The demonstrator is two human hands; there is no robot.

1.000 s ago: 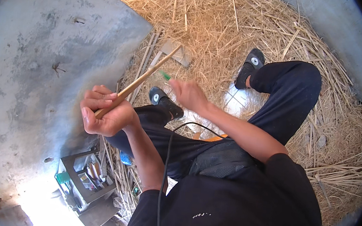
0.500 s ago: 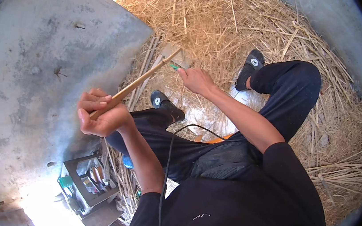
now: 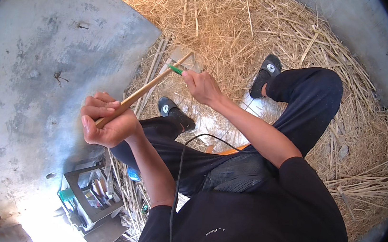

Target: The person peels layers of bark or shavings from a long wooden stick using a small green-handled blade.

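My left hand (image 3: 109,120) is wrapped round the thick lower end of a pale wooden stick (image 3: 149,86). The stick slants up and to the right, narrowing to its far tip. Close to that far end, my right hand (image 3: 201,87) grips a small green-handled tool (image 3: 175,69) from the right. The green part lies against or just over the stick; I cannot tell which. Its working end is too small to make out.
Shavings and split strips (image 3: 223,29) cover the floor ahead and to the right. A grey wall (image 3: 37,65) rises at left. At lower left stands a dark-framed box (image 3: 92,193) holding small items. A black cable (image 3: 178,181) hangs over my lap.
My right hand has shifted slightly left with the green-handled tool, and more of the green shows across the stick. My left hand and the stick have barely moved.
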